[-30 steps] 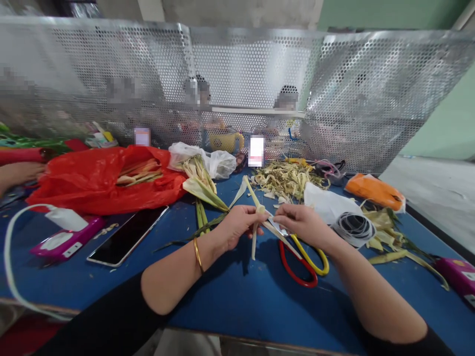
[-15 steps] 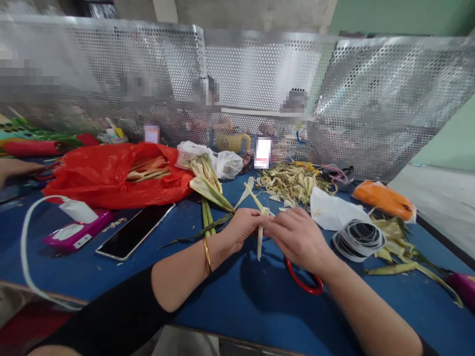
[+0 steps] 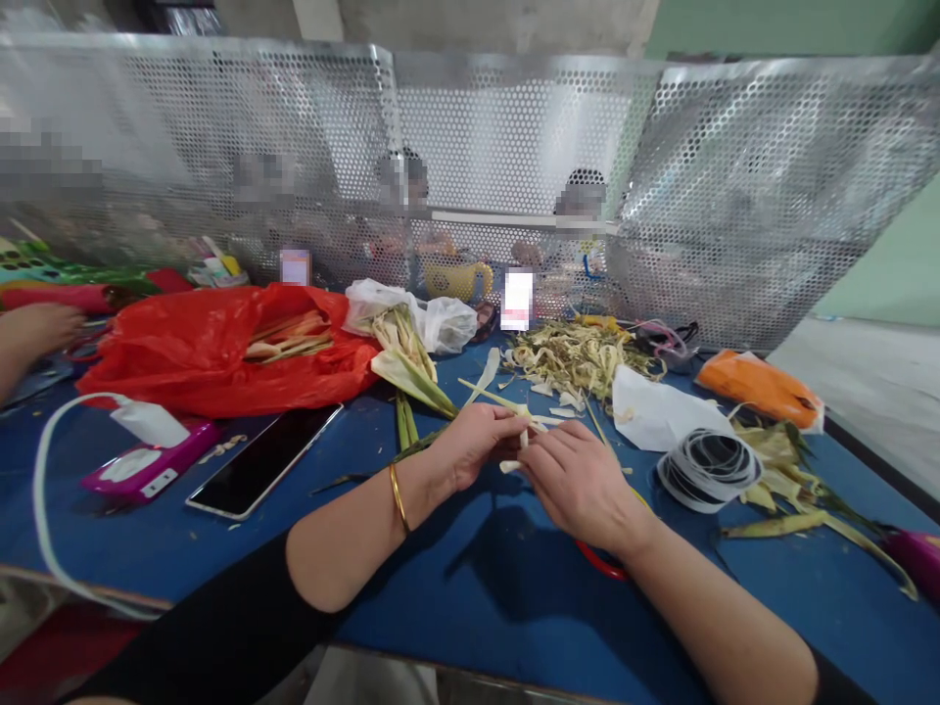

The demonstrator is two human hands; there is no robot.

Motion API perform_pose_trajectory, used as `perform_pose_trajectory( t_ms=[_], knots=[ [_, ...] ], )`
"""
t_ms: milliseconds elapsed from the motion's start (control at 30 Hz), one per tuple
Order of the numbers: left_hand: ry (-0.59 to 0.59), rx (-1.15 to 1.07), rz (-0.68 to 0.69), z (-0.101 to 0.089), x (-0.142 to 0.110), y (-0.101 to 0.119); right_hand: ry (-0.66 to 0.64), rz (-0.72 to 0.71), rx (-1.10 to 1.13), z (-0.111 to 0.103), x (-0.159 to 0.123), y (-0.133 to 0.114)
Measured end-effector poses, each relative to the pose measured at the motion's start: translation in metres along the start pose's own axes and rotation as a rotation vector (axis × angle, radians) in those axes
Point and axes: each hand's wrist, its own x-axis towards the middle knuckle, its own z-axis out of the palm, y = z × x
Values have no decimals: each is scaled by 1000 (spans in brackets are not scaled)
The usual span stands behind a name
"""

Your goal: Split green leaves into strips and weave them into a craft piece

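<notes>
Over the blue bench (image 3: 470, 597), the left hand (image 3: 474, 446), a gold bangle (image 3: 399, 497) at its wrist, meets the right hand (image 3: 580, 485) around pale husk strips (image 3: 524, 438). The left hand's grip pinches the strips between thumb and fingers; the right hand's grip is closed on them from the other side, its fingertips partly hidden. One strip end points away from the body, and a short one sticks out below the fingers. Scissors (image 3: 598, 560) with red and yellow handles lie partly covered by the right hand and forearm. Beyond the hands is a pile of husk shreds (image 3: 580, 357); to the right are white paper (image 3: 657, 406), a coil of cord (image 3: 710, 473) and an orange packet (image 3: 760, 390). To the left are husk leaves (image 3: 415, 382), a red plastic bag (image 3: 176, 352) holding more husk, a dark-screened phone (image 3: 264, 465) and a magenta power strip (image 3: 151, 462). Another person's hand (image 3: 44, 328) shows at the left edge.
</notes>
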Motion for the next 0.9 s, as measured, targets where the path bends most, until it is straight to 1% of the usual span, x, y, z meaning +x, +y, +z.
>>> perform_pose_trajectory(
  t_ms=[100, 267, 367, 433, 467, 500, 567, 600, 633, 667, 700, 767, 800, 833, 900],
  knots=[
    [15, -6, -11, 1, -1, 2, 12, -61, 35, -4, 2, -7],
    [31, 4, -33, 3, -1, 3, 28, -104, 90, -4, 3, -16],
    [29, 8, -35, 2, 1, 2, 9, -118, 145, -2, 4, -16],
    [57, 12, -41, 0, 2, 2, 18, -92, 219, -3, 3, -13],
    [68, 15, -37, 0, 3, 3, 45, -53, 257, -4, 3, -11],
    [72, 14, -30, -1, 2, 4, 90, 17, 278, -6, 2, -8],
    [57, 1, -17, -1, 1, 7, 192, 246, 247, -8, 1, 0],
    [44, -9, -20, -1, 1, 8, 212, 371, 206, -8, 0, 3],
    [37, -17, -31, -1, 0, 9, 191, 476, 166, -8, -1, 6],
    [38, -18, -40, 0, -1, 10, 125, 550, 143, -7, -1, 9],
    [49, -6, -43, 1, -2, 10, 26, 595, 141, -6, -1, 11],
    [83, 55, -25, 2, -3, 9, -179, 630, 196, -4, -1, 12],
    [102, 90, -11, 3, -2, 8, -248, 644, 232, -3, -1, 11],
    [120, 119, 5, 3, -2, 7, -287, 659, 267, -3, -1, 11],
    [149, 150, 26, 4, 0, 6, -320, 678, 343, -4, 0, 11]
  ],
)
